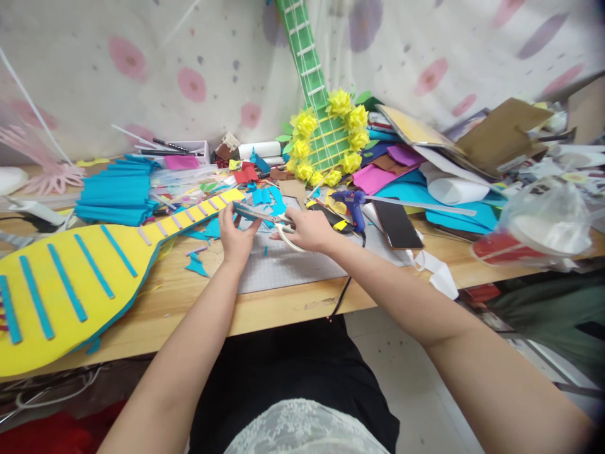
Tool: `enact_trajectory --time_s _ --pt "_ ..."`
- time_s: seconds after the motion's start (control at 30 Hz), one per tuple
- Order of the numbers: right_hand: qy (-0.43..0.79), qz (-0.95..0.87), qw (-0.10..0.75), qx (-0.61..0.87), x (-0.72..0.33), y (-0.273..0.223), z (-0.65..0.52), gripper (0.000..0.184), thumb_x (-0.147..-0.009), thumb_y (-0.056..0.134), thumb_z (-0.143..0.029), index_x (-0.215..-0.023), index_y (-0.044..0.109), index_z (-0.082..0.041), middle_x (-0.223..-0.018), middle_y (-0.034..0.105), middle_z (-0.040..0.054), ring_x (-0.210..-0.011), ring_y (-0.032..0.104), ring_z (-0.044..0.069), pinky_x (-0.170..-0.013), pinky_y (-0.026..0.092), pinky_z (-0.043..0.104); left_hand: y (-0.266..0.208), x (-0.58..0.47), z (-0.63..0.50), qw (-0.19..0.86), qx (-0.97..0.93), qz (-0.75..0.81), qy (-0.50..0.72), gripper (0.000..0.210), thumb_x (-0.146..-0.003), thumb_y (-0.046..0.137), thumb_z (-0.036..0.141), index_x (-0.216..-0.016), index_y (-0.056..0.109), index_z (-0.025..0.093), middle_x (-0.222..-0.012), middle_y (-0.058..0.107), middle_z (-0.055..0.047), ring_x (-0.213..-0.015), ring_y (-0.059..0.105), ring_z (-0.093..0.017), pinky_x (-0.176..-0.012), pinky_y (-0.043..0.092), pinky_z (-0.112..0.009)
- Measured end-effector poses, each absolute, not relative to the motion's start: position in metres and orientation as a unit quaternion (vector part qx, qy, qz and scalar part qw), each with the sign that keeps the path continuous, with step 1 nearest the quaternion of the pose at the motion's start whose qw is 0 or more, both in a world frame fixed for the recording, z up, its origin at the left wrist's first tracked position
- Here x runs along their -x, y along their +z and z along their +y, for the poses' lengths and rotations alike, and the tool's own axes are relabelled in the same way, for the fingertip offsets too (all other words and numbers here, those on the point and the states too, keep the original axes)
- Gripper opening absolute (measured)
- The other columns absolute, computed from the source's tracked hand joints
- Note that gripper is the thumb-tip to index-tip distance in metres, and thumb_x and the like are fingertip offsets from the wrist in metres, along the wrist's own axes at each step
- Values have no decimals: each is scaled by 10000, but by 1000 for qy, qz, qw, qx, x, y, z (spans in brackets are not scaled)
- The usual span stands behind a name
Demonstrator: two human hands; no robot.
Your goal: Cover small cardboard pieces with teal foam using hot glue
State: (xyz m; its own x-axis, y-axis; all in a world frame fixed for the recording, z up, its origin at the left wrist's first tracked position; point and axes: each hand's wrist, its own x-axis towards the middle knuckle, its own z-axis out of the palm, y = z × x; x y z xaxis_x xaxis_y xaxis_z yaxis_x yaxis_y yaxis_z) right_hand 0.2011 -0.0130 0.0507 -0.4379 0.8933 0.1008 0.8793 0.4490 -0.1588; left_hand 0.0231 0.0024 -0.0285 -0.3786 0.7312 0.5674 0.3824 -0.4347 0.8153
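Observation:
My right hand grips white-handled scissors, their blades pointing left toward my other hand. My left hand is closed on a piece of blue paper between thumb and fingers, with the scissor blades lying against it. Whether this blue piece is joined to the neck end of the yellow craft guitar I cannot tell. That guitar lies at the left, with blue strips across its body, lilac strips on its neck and a blue edge. Blue paper scraps are scattered beside my left hand.
A green craft guitar with yellow flowers leans on the back curtain. Right of my hands are a blue glue gun with its cord, a phone and a bagged red-and-white cup. Folded blue crepe paper sits back left.

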Motion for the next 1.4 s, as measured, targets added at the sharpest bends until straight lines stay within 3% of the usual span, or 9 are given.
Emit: enact_trajectory --time_s 0.87,1.4 --pt "11 -847 80 526 -199 47 -10 581 -808 360 -695 -936 575 -171 -818 688 99 -770 639 237 -573 284 274 -28 -26 1 139 -541 512 653 645 -599 760 468 -1142 523 212 -1098 474 -79 -1069 522 -205 -859 513 -325" --pt "27 -843 73 532 -193 48 -7 535 -823 395 -647 -982 574 -168 -864 681 118 -818 625 241 -647 358 290 -27 -27 -1 148 -556 513 638 666 -592 745 516 -1142 534 204 -1102 480 -93 -1080 521 -229 -867 506 -359"
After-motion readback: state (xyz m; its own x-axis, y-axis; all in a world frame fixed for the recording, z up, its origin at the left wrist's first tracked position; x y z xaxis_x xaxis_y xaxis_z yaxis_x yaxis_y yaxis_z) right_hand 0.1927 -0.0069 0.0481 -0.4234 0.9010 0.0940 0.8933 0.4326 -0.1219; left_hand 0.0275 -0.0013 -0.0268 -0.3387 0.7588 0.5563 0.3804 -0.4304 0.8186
